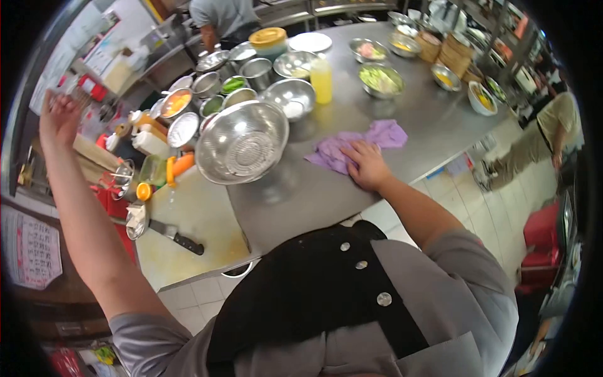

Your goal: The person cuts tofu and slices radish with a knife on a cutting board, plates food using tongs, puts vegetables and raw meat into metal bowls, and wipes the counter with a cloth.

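My left hand (61, 119) is raised at the far left, near the shelf, its fingers partly curled and blurred; whether it holds anything is not clear. My right hand (366, 164) lies on a crumpled purple cloth (386, 134) on the steel counter (326, 195), its fingers pressed on the near part of the cloth. Left of the cloth a large perforated steel colander (248, 144) stands tilted. A knife (185, 243) lies on the pale cutting board (188, 213), beside a small bowl of white pieces (136, 217).
Steel bowls (290, 97), a yellow bottle (321, 81) and sauce bottles (151, 143) stand behind the colander. Bowls of vegetables (381, 80) sit farther back. One person (223, 22) stands across the counter, another (553, 125) at the right. Tiled floor (461, 201) shows beside the counter.
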`<state>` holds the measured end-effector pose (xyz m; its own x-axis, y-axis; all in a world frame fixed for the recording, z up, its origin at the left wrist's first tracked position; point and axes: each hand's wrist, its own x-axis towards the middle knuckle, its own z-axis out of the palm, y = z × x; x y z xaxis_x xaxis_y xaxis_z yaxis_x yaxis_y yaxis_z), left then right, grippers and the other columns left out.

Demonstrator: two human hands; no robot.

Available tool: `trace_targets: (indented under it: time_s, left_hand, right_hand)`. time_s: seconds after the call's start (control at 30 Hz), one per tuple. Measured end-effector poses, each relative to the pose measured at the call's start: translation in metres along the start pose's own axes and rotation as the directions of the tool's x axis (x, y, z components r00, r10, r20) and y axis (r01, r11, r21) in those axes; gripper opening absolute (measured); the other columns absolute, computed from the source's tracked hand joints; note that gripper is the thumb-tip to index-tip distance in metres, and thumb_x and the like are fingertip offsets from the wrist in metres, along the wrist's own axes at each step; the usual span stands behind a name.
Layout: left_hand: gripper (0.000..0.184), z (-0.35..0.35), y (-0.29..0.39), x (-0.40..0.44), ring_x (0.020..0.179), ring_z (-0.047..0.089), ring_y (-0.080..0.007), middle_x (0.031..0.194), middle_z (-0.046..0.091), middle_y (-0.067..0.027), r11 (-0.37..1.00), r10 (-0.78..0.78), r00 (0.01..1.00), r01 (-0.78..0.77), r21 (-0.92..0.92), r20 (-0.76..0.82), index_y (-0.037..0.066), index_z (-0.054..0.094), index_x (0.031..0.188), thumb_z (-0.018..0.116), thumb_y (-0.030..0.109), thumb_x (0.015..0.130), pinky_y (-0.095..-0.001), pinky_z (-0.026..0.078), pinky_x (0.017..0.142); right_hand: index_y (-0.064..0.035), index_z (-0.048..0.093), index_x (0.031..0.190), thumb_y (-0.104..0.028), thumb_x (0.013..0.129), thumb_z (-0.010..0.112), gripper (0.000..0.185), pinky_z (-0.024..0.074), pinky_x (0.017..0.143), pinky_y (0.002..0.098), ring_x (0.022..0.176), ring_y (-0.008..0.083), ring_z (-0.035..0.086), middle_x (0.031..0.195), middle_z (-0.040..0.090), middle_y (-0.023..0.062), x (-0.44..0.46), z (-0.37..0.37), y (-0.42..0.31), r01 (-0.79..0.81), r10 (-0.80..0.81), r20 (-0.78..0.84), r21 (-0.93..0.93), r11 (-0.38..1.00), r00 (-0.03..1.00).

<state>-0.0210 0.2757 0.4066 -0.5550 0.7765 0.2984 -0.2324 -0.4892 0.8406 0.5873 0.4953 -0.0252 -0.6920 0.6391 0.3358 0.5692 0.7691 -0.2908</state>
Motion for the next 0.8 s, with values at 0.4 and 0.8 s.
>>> trace_targets:
  time_s: [0.4, 0.8]
  left_hand:
    - [0.035, -0.016, 0.026, 0.024, 0.073, 0.049, -0.0239, 0.081, 0.052, -0.0127, 0.995, 0.064, 0.985, -0.049, 0.091, -0.162, -0.002, 0.05, 0.093, 0.053, 0.032, 0.1, -0.0352, 0.038, 0.063]
    - [0.031, -0.045, 0.028, 0.05, 0.081, 0.056, -0.0217, 0.092, 0.061, -0.0119, 0.998, -0.031, 0.999, 0.029, 0.058, 0.041, -0.005, 0.057, 0.109, 0.051, 0.024, 0.099, -0.031, 0.044, 0.067]
  right_hand:
    - [-0.0166, 0.059, 0.131, -0.022, 0.088, 0.06, 0.044, 0.0327, 0.107, 0.056, 0.13, 0.0347, 0.047, 0.137, 0.054, 0.0148, 0.001, 0.005, -0.002, 0.026, -0.027, -0.021, -0.017, 1.0, 0.999]
    - [-0.0179, 0.057, 0.134, -0.023, 0.088, 0.058, 0.047, 0.0317, 0.108, 0.0569, 0.133, 0.0369, 0.044, 0.14, 0.051, 0.0161, 0.001, 0.011, 0.005, 0.054, -0.056, -0.021, -0.058, 0.997, 0.998]
